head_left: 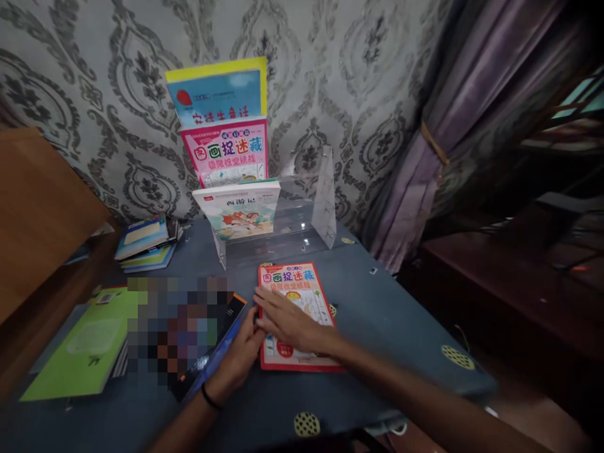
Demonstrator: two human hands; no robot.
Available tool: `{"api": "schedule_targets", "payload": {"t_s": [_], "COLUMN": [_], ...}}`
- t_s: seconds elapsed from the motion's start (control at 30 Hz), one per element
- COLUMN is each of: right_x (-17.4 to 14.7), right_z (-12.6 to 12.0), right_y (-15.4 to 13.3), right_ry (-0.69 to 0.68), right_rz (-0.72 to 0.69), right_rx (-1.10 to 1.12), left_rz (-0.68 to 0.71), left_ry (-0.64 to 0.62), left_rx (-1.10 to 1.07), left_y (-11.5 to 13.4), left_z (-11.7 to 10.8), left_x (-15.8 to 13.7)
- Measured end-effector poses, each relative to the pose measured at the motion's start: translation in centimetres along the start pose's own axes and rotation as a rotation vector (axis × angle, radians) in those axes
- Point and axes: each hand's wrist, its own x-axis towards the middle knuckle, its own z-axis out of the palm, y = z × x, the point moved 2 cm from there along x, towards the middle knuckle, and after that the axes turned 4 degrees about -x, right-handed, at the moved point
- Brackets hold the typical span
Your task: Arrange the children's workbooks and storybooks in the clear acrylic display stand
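Note:
A red-bordered picture book (302, 363) lies face up on the table, with colourful characters across its cover. My right hand (292, 321) rests flat over the book's cover, fingers stretched toward its left edge. At that same left edge is my left hand (240, 355), a black band around its wrist. Its fingers reach forward along the edge and meet the right fingertips; their undersides are hidden. Left of it lies a dark book (231, 311) with an orange corner, its cover mostly pixelated.
Behind stands a clear acrylic book rack (325, 201) holding a white book (245, 217), a pink book (231, 151) and a blue-yellow book (221, 91). A green book (85, 346) lies left, near a book stack (146, 242). A purple curtain (425, 157) hangs right.

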Motion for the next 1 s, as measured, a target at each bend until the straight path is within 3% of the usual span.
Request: {"api": "schedule_targets", "payload": {"t_s": [0.13, 0.23, 0.4, 0.5, 0.6, 0.7, 0.77, 0.83, 0.93, 1.0], "right_x": [2.7, 2.8, -0.3, -3.2, -5.6, -7.3, -8.0, -8.2, -8.2, -8.0], "right_z": [0.2, -0.6, -1.5, -0.9, 0.6, 2.1, 2.9, 3.3, 3.3, 3.6], "right_y": [2.8, 5.4, 7.5, 6.4, 3.3, 0.4, -0.3, 0.3, 2.4, 3.7], "right_ry": [-0.003, -0.011, 0.067, 0.129, 0.179, 0.240, 0.277, 0.330, 0.405, 0.423], "right_rz": [0.110, 0.255, 0.547, 0.591, 0.489, 0.262, 0.083, -0.029, -0.125, -0.163], "right_rx": [-0.131, -0.258, -0.359, -0.382, -0.396, -0.433, -0.484, -0.532, -0.617, -0.688], "left_rz": [-0.044, -0.048, -0.061, -0.046, -0.012, 0.009, 0.005, 0.074, 0.249, 0.306], "left_ry": [-0.011, 0.001, 0.016, 0.028, 0.059, 0.082, 0.029, -0.020, 0.034, 0.008], "left_rx": [-0.039, -0.044, -0.078, -0.099, -0.109, -0.067, 0.047, 0.310, 0.807, 1.004], "left_y": [0.0, 0.1, 0.3, 0.3, -0.2, -0.9, -1.1, -0.8, -0.6, -1.4], "left_z": [0.0, 0.1, 0.4, 0.8, 1.2, 0.8, 0.0, -1.2, -2.7, -2.9], "left_x": [-0.1, -0.2, -0.5, -0.7, -0.8, -0.7, -0.3, 0.3, 1.4, 2.6]}}
